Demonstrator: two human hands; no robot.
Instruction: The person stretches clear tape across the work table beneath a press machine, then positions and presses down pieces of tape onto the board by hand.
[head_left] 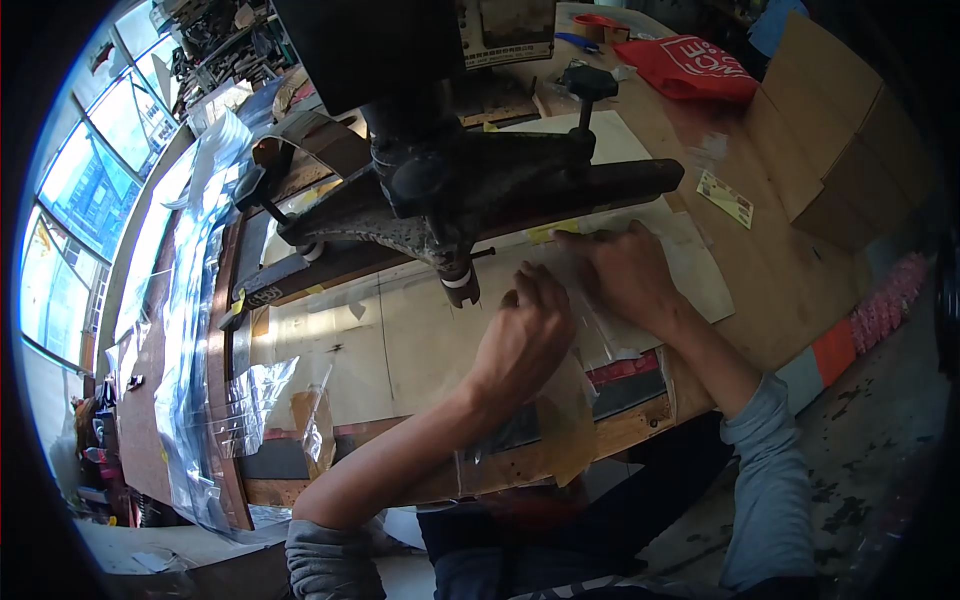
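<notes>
My left hand (530,325) is closed, its fingers curled down over the pale board (350,350) on the press bed. Whatever its fingertips may pinch is hidden. Close by on its right, my right hand (630,272) rests with the index finger stretched out beside a strip of yellow tape (553,233). Clear plastic film (612,335) shows below and between the hands. Above them stands the dark metal press head (425,185), its slotted tip (461,290) just left of my left fingers.
Long clear plastic sheets (200,300) lie along the left side. A red bag (690,68), an open cardboard box (835,140) and a yellow printed card (725,200) are at the right. The press's crossbar (610,180) spans over the board.
</notes>
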